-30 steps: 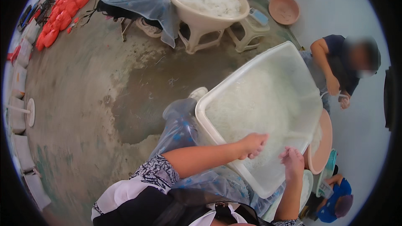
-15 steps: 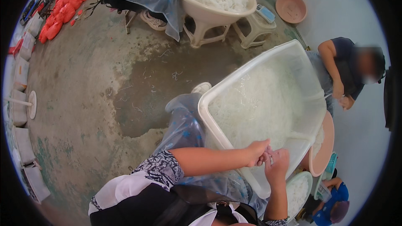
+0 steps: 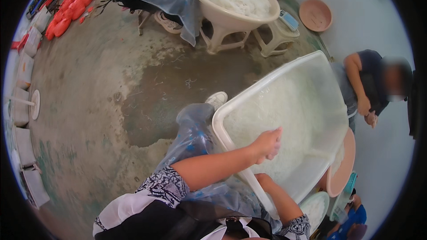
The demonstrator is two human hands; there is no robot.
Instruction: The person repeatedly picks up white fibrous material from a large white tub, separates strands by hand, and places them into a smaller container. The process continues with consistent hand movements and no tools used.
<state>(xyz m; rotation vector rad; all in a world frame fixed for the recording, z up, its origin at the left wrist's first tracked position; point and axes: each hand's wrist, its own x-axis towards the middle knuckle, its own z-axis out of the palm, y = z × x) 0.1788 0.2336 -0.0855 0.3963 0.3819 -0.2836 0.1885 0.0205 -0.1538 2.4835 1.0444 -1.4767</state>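
Note:
A large white rectangular tub stands in front of me, with cloudy liquid and pale, thread-like strands in it. Over its near part is my left hand, fingers curled closed; whatever they hold, if anything, is hidden. My right hand bends at the wrist beside my left forearm, low at the tub's near side. Its fingers are hidden from view, so its grip does not show. The two hands are apart.
A round basin heaped with white strands rests on a stool, beside a stool bearing a blue device. Another person stands right of the tub. Pink basins and a green-rimmed bowl are around. Wet floor lies left.
My hands, together half a second ago, have separated. The left moved up and slightly left over the tub; the right moved left and down. The view shifted slightly.

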